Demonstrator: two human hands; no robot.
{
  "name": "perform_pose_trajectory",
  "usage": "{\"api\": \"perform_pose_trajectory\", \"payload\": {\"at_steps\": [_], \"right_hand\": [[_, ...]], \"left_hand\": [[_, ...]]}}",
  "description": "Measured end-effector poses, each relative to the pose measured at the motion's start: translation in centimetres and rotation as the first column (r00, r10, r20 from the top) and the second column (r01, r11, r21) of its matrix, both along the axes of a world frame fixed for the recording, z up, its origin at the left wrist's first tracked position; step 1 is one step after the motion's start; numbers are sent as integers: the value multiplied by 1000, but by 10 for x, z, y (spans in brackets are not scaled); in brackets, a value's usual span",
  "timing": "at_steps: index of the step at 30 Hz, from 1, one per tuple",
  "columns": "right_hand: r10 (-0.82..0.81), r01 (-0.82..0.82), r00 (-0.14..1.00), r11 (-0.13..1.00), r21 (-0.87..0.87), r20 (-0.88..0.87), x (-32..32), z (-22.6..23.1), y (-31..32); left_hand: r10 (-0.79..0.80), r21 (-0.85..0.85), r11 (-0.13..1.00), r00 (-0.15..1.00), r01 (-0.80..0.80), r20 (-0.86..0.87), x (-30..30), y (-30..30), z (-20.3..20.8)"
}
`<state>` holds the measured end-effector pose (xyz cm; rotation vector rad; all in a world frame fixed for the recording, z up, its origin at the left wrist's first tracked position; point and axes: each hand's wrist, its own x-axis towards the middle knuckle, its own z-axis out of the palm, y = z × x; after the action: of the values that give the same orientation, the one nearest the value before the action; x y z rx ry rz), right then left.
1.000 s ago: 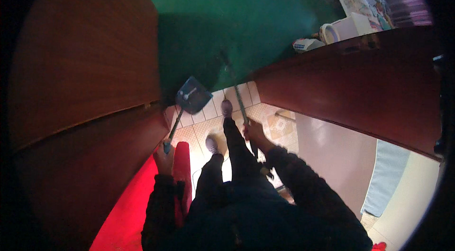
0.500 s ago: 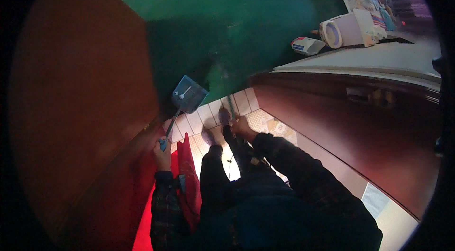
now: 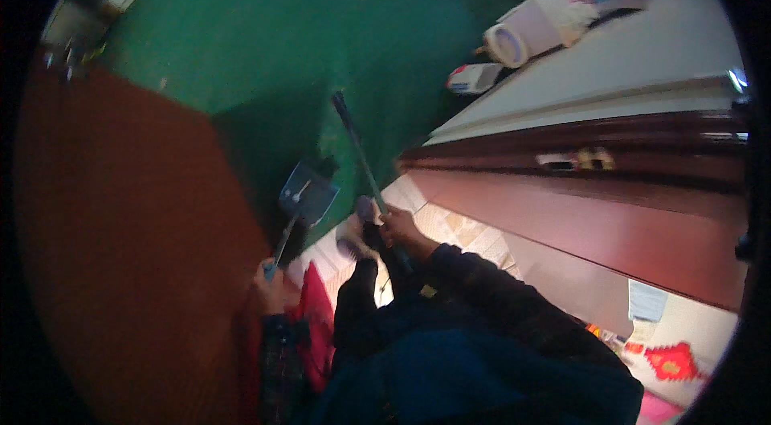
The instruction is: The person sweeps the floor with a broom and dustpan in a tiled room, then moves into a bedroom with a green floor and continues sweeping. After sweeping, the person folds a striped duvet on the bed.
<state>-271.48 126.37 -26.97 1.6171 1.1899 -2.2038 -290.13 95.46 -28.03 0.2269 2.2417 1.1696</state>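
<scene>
My left hand (image 3: 271, 290) is closed round the handle of a blue-grey long-handled dustpan (image 3: 318, 202). The pan hangs or rests near the edge of the green floor, with small whitish marks or bits on it. In my right hand (image 3: 405, 230) is a long thin stick (image 3: 366, 164), gripped partway along. It slants forward over the green floor and ends in a thicker dark tip, likely a handle end or a narrow head; blur hides which. My shoes (image 3: 366, 208) are just below, by the pale tiled strip.
A brown door panel (image 3: 120, 208) fills the left side. On the right stands a dark red door frame (image 3: 578, 208) with a latch plate. Beyond it lie a white bucket on its side (image 3: 534, 30) and a white packet (image 3: 474, 78). A red cloth (image 3: 315, 313) hangs by my left arm.
My right hand has brought the stick up and forward, so its dark tip now lies over the green floor. The view has turned; the dustpan stays in my left hand.
</scene>
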Motion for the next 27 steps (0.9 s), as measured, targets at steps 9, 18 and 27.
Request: {"api": "perform_pose_trajectory", "payload": {"at_steps": [9,18,27], "right_hand": [[-160,183,981,950,254,-107,-29,-38,87],[-604,578,796,739,-346,42,-51,16,160],[-682,671,728,684,-287,75,-64,40,174]], "left_hand": [[-287,-158,953,935,257,-209,-93,174,-17],[-516,-224,856,790,466,-331,-143,321,12],[-662,-302,746,713,594,-231,-189,370,-11]]}}
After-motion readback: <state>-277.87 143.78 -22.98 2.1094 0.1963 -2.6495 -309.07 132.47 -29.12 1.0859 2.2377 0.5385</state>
